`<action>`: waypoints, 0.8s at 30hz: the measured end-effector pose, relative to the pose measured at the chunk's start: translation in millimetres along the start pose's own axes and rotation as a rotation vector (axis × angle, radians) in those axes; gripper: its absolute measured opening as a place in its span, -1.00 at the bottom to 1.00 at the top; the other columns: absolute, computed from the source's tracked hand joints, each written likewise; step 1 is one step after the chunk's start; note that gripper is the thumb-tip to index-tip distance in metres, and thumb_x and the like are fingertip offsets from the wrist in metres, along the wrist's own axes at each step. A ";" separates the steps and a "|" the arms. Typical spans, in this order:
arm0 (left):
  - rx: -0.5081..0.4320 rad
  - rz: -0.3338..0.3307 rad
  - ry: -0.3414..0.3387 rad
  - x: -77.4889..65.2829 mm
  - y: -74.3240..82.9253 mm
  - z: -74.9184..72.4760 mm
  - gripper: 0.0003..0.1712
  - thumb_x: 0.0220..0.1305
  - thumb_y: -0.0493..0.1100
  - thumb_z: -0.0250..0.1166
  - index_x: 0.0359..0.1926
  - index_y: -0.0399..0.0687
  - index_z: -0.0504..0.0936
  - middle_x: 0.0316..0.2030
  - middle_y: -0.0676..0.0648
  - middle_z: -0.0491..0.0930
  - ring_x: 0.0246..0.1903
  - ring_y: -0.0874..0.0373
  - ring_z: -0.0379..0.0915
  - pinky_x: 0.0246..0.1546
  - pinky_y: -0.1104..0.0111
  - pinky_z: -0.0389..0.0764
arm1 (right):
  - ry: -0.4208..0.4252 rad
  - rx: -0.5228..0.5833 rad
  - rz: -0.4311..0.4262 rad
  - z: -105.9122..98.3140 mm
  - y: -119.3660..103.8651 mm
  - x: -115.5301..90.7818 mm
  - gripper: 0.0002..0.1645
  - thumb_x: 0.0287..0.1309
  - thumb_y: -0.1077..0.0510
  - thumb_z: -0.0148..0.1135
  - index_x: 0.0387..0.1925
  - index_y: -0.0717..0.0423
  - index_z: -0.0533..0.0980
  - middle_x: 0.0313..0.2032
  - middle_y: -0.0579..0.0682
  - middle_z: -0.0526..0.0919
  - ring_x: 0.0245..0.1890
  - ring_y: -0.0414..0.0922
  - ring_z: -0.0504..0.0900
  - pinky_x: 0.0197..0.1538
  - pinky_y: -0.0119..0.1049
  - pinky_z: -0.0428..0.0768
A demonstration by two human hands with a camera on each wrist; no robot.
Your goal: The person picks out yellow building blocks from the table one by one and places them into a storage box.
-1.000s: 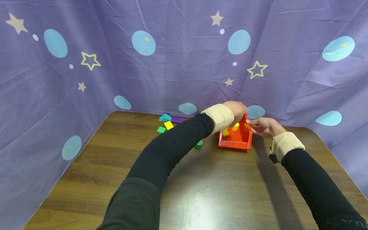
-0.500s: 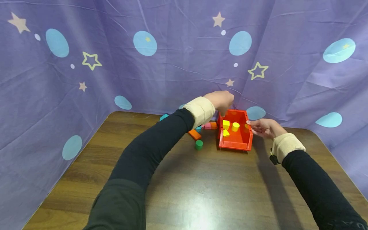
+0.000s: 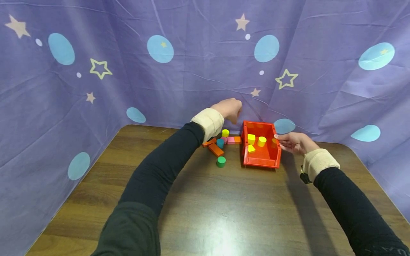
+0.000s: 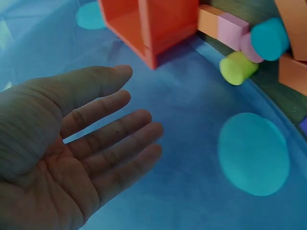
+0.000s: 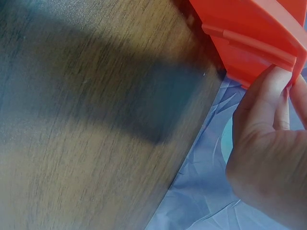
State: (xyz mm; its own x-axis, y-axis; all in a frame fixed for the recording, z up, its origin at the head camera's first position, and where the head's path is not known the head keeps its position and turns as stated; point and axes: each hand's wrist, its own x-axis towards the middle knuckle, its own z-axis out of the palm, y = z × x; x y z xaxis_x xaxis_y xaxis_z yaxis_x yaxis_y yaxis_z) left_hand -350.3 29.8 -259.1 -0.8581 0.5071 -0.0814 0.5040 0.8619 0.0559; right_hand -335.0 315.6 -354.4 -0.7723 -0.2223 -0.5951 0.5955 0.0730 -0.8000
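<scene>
A red plastic bin stands near the table's back edge, holding a yellow cube, a yellow cylinder and a yellow triangular block. My right hand pinches the bin's right wall near its rim; the right wrist view has the fingers against that wall. Left of the bin, my left hand hovers over the back edge. In the left wrist view its fingers are extended and the palm holds nothing. Closest below it is another yellow cylinder.
Left of the bin lie a pink block, a blue cylinder, an orange block and a green cylinder. My left forearm hides part of the table. A purple cloth hangs behind the table.
My left hand has moved left, from over the bin to above the loose blocks. The yellow cube in the bin has come into view. My right hand stays on the bin.
</scene>
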 end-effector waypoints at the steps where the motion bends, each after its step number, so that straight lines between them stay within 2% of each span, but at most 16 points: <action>1: -0.007 -0.008 -0.003 1.5 -3.4 2.3 -0.89 0.14 -0.29 0.42 -0.31 -0.10 0.64 -0.29 -0.01 0.58 -0.29 0.13 0.41 -0.27 0.32 0.47 | 0.001 0.001 0.000 0.0 0.1 -0.1 -0.55 0.51 0.20 0.09 -0.55 0.02 0.67 -0.51 -0.14 0.73 -0.46 -0.32 0.66 -0.25 -0.49 0.65; 5: -0.054 -0.029 -0.024 5.3 -15.7 10.3 -0.87 0.20 -0.25 0.43 -0.21 -0.13 0.70 -0.18 -0.05 0.65 -0.23 0.11 0.48 -0.19 0.30 0.54 | 0.007 0.006 0.002 0.2 0.0 -0.2 -0.56 0.51 0.19 0.10 -0.54 0.02 0.66 -0.50 -0.14 0.73 -0.45 -0.31 0.67 -0.24 -0.49 0.65; 11: -0.109 -0.063 -0.027 8.7 -29.0 22.2 -0.73 0.23 -0.23 0.42 -0.03 -0.14 0.71 -0.04 -0.08 0.66 -0.10 0.07 0.54 -0.04 0.26 0.58 | 0.008 0.021 0.007 0.0 -0.9 -1.4 -0.54 0.51 0.20 0.08 -0.55 0.02 0.68 -0.50 -0.14 0.74 -0.46 -0.31 0.66 -0.25 -0.49 0.65; 19: -0.146 -0.087 -0.033 11.8 -35.4 43.5 -0.63 0.30 -0.28 0.33 0.12 -0.17 0.67 0.08 -0.10 0.63 0.02 0.03 0.53 0.06 0.22 0.56 | 0.019 0.035 0.018 0.6 -1.3 -0.8 -0.54 0.51 0.21 0.08 -0.57 0.05 0.66 -0.52 -0.13 0.73 -0.48 -0.30 0.65 -0.26 -0.48 0.66; 24: -0.139 -0.092 -0.054 15.1 -37.1 55.1 -0.60 0.31 -0.25 0.35 0.16 -0.16 0.66 0.10 -0.10 0.63 0.06 0.02 0.52 0.10 0.22 0.54 | 0.030 0.044 0.022 1.3 -1.7 -1.5 -0.54 0.50 0.21 0.10 -0.57 0.05 0.67 -0.52 -0.13 0.74 -0.49 -0.29 0.65 -0.26 -0.47 0.66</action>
State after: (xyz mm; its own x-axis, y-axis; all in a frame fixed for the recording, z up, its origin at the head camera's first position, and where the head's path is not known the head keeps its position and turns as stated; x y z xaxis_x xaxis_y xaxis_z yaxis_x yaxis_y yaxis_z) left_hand -376.5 5.8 -317.2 -0.8916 0.4288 -0.1455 0.4017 0.8973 0.1830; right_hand -334.6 314.5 -352.1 -0.7647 -0.1915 -0.6153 0.6213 0.0344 -0.7828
